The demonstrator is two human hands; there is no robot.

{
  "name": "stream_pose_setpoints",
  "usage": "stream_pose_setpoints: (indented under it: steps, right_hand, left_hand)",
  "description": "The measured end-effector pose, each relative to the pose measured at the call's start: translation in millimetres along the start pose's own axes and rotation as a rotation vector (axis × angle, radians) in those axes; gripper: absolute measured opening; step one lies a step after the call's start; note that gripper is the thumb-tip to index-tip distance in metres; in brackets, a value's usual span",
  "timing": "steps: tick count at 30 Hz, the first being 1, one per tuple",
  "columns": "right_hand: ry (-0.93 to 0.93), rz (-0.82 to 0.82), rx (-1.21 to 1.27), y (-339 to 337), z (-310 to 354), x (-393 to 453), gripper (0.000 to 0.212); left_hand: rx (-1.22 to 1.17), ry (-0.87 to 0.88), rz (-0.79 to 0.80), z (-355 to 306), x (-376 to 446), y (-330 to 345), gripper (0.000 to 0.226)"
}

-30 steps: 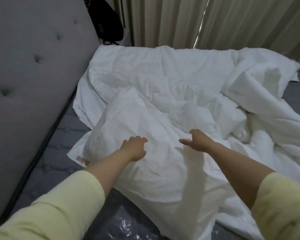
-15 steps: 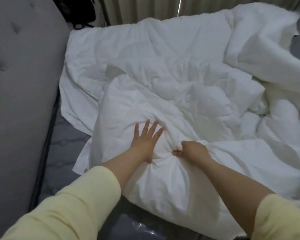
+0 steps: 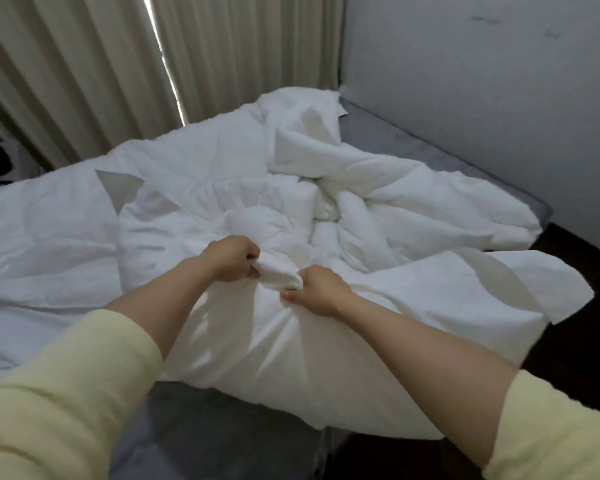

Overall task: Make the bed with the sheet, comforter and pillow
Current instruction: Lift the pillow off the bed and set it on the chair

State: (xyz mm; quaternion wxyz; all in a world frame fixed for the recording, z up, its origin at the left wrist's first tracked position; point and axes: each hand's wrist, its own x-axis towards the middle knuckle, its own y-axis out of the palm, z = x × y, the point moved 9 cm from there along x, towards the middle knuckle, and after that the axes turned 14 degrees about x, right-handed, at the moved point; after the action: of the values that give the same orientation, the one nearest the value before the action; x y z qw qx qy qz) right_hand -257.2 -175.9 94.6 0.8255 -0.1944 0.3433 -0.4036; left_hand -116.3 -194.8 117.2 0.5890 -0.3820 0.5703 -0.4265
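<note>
Here, a bunched fold of the comforter (image 3: pixel 326 327), heaped on the mattress (image 3: pixel 194 431), is pinched by the left hand (image 3: pixel 231 258) and right hand (image 3: pixel 317 289), and should be lifted evenly and shaken flat.

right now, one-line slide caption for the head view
Both hands, left and right, grip a bunched fold of the white comforter on the bed.
</note>
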Motion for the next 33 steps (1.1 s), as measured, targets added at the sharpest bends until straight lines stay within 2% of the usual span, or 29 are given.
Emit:
stream_pose_setpoints:
  steps: [5, 9, 11, 16, 19, 24, 30, 33]
  right_hand:
    - [0.079, -0.22, 0.097, -100, -87, -117, 0.038]
    - [0.17, -0.454, 0.219, -173, -194, -239, 0.028]
    - [0.235, -0.567, 0.279, -200, -248, -301, 0.024]
    - [0.47, -0.85, 0.408, -230, -376, -448, 0.037]
    - [0.597, -0.962, 0.434, -229, -437, -511, 0.03]
    - [0.827, -1.252, 0.575, -213, -523, -625, 0.043]
    - [0.977, -1.569, 0.845, -162, -595, -736, 0.055]
    - [1.036, -1.678, 0.941, -129, -621, -778, 0.05]
  left_hand:
    - [0.005, 0.168, -0.158, -166, -23, -56, 0.043]
    - [0.077, 0.329, -0.324, -341, -61, -82, 0.011]
    - [0.109, 0.414, -0.368, -427, -80, -82, 0.025]
    - [0.195, 0.668, -0.384, -617, -137, -54, 0.037]
    - [0.181, 0.856, -0.326, -696, -167, -29, 0.046]
    - [0.276, 1.132, -0.248, -801, -196, 11, 0.059]
    - [0.379, 1.353, -0.204, -896, -253, 42, 0.054]
    - [0.478, 1.428, -0.176, -929, -285, 66, 0.052]
